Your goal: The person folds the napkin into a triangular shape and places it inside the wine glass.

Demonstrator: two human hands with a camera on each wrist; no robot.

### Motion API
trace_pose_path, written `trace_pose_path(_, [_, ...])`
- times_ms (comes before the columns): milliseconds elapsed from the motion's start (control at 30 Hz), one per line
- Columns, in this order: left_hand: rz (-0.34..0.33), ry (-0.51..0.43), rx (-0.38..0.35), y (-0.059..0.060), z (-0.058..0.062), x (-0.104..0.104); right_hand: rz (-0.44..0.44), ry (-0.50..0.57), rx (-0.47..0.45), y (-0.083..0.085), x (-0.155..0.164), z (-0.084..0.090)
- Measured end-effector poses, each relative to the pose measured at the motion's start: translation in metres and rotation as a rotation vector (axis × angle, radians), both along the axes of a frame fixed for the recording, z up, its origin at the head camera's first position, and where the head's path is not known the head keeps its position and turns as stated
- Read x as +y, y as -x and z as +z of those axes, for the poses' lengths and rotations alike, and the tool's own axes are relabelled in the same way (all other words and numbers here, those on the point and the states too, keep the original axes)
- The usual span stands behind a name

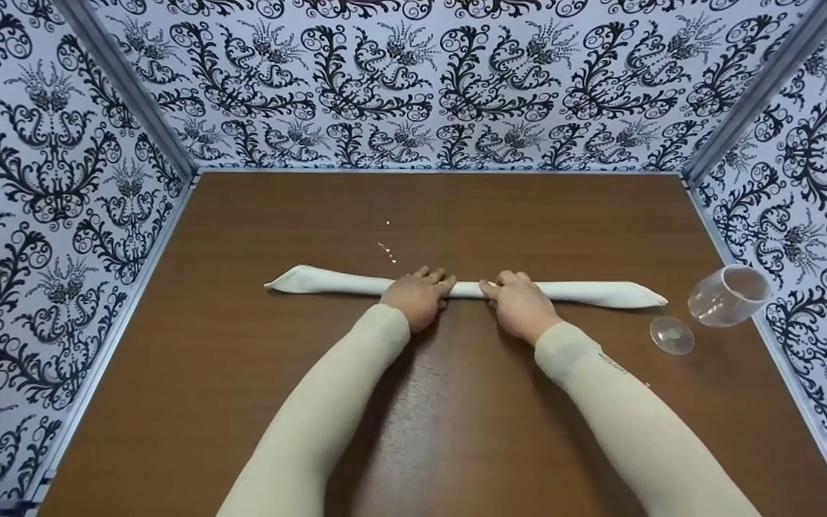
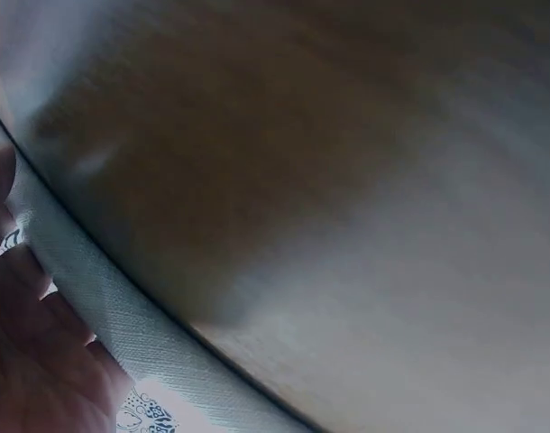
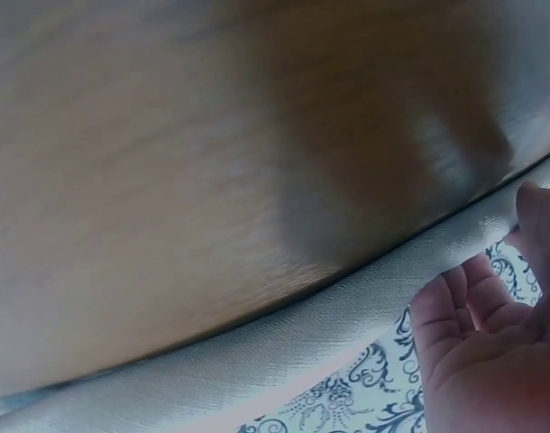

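Note:
A long white cloth (image 1: 586,293), rolled into a narrow tube with pointed ends, lies crosswise on the brown table. Near its middle, my left hand (image 1: 419,298) rests on the roll with its fingers laid over the top. My right hand (image 1: 522,305) lies on the cloth just to the right, its fingers reaching across and slightly bent. A short bare stretch of the roll shows between the hands. In the left wrist view, the left fingers (image 2: 63,316) touch the pale fabric (image 2: 131,316). The right wrist view has the right fingers (image 3: 455,302) beside the roll (image 3: 284,347).
A clear stemmed glass (image 1: 726,298) stands right of the cloth's right tip, near the table's edge. Small pale crumbs (image 1: 387,250) are scattered beyond the roll on the table (image 1: 442,215). Patterned walls (image 1: 399,79) enclose the back and both sides.

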State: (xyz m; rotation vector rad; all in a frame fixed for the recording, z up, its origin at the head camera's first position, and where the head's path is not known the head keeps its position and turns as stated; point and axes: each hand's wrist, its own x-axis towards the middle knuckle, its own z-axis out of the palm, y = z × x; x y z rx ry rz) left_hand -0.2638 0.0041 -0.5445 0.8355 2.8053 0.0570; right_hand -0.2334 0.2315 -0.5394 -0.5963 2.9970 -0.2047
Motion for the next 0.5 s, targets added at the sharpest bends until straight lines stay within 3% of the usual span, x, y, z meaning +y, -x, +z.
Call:
trace_pose_path(100, [0.012, -0.014, -0.038, 0.0, 0.002, 0.0, -0.001, 0.022, -0.002, 0.002, 0.002, 0.0])
trace_pose_path(233, [0.026, -0.02, -0.026, 0.001, 0.0, 0.001, -0.031, 0.041, 0.001, 0.002, 0.001, -0.002])
trace_pose_path(333, [0.033, -0.002, 0.07, 0.001, -0.001, 0.003, -0.072, 0.013, 0.012, 0.0, -0.003, -0.004])
trace_pose_path(500, [0.071, 0.011, 0.24, -0.002, 0.002, 0.008, -0.089, -0.165, 0.048, -0.007, -0.012, 0.0])
